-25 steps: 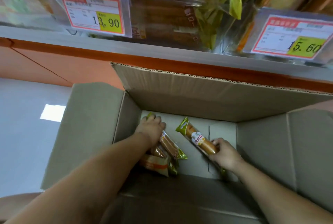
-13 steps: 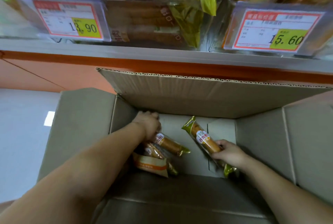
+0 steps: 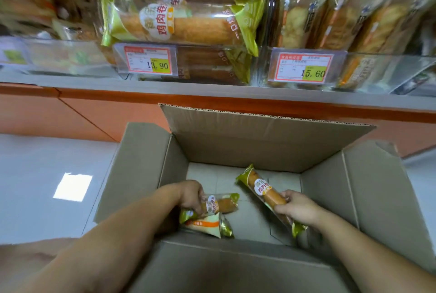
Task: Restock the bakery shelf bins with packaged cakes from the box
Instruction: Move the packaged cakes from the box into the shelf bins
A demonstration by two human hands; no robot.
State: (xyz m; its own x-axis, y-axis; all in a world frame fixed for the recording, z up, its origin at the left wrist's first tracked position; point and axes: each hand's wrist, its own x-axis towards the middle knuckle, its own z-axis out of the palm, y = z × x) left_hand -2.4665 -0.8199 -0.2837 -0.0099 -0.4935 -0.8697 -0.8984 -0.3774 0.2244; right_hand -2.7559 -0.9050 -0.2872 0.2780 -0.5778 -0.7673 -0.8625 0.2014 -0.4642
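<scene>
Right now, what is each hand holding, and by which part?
Left hand grips a packaged cake roll near its left end. Right hand grips a second packaged roll by its lower half, green tail sticking out below the hand.

The box (image 3: 259,141) around the left hand (image 3: 191,194) and the right hand (image 3: 297,207) is presenting matt, corrugated brown cardboard. The packaged cake (image 3: 262,186) in the right hand and the second cake (image 3: 221,204) in the left hand are presenting glossy, crinkled plastic film. Above the hands, the shelf bins (image 3: 207,63) are presenting smooth, clear plastic.
</scene>
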